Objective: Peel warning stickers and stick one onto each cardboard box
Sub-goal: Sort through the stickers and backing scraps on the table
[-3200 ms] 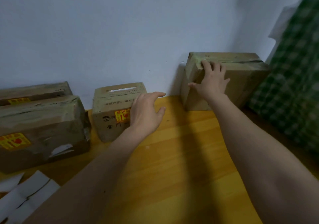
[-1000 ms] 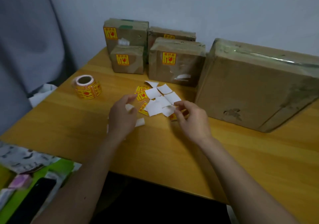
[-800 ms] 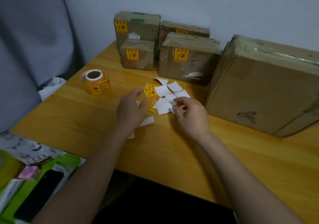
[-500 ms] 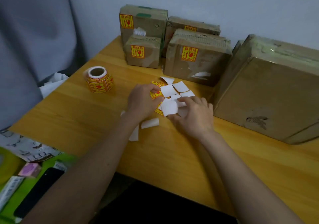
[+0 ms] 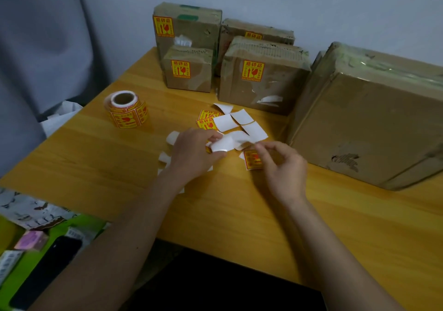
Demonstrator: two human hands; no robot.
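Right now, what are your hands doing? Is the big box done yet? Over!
Left hand pinching white backing paper. Right hand pinching the peeled sticker. Big box shows no sticker yet. Nothing blocking it.

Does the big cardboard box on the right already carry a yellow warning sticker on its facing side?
No: the big box shows only bare cardboard and a scuff, unlike the smaller stickered boxes.
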